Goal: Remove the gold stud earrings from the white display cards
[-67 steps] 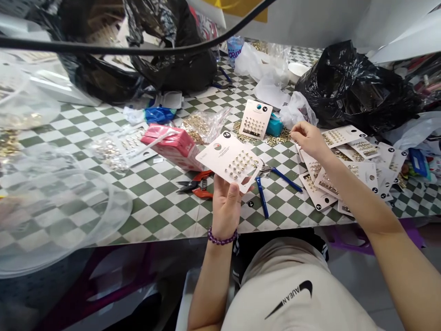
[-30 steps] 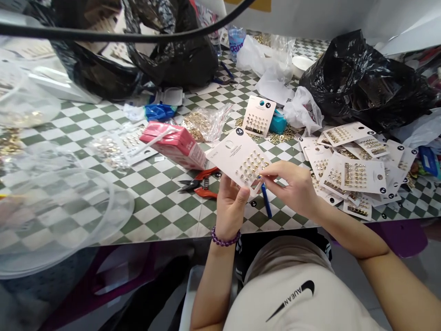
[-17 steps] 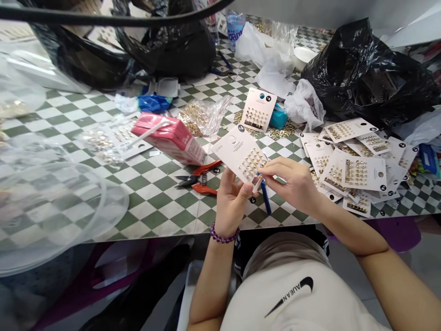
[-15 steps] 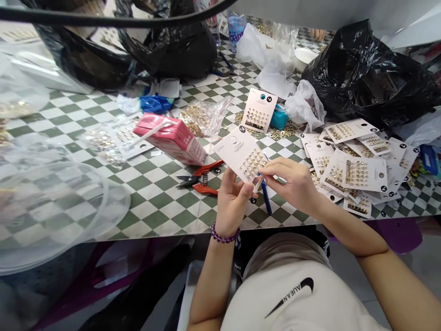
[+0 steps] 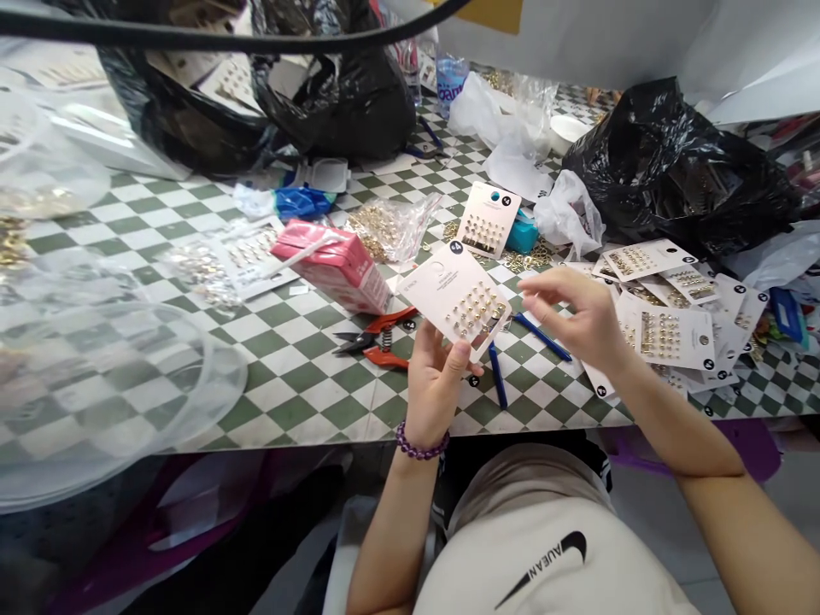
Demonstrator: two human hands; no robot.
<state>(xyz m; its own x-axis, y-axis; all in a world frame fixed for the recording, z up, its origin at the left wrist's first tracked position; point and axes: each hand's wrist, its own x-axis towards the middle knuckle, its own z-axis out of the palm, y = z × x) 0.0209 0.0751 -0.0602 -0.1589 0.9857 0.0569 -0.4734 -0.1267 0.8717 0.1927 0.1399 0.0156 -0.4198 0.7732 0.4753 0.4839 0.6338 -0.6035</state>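
My left hand (image 5: 434, 376) grips a white earring card (image 5: 458, 290) by its lower edge, thumb in front. Rows of small gold and clear studs cover the card's lower half, and a "4" in a black dot marks its top corner. To the right, my right hand (image 5: 576, 320) hovers off the card with its fingers loosely bent and apart; nothing shows in it. Blue-handled pliers (image 5: 518, 359) lie on the table between my hands. Left of the card are orange-handled cutters (image 5: 377, 340), partly hidden by it.
Loose earring cards (image 5: 679, 329) are piled at the right, beside a black plastic bag (image 5: 672, 162). A pink drink carton (image 5: 336, 265) stands behind the cutters. Another earring card (image 5: 488, 218) leans on a teal object (image 5: 524, 235). A clear plastic tub (image 5: 211, 376) occupies the left.
My right hand has left the card and moved right, its fingers loosening and uncovering more of the blue-handled pliers. My left hand keeps the card in nearly the same place.
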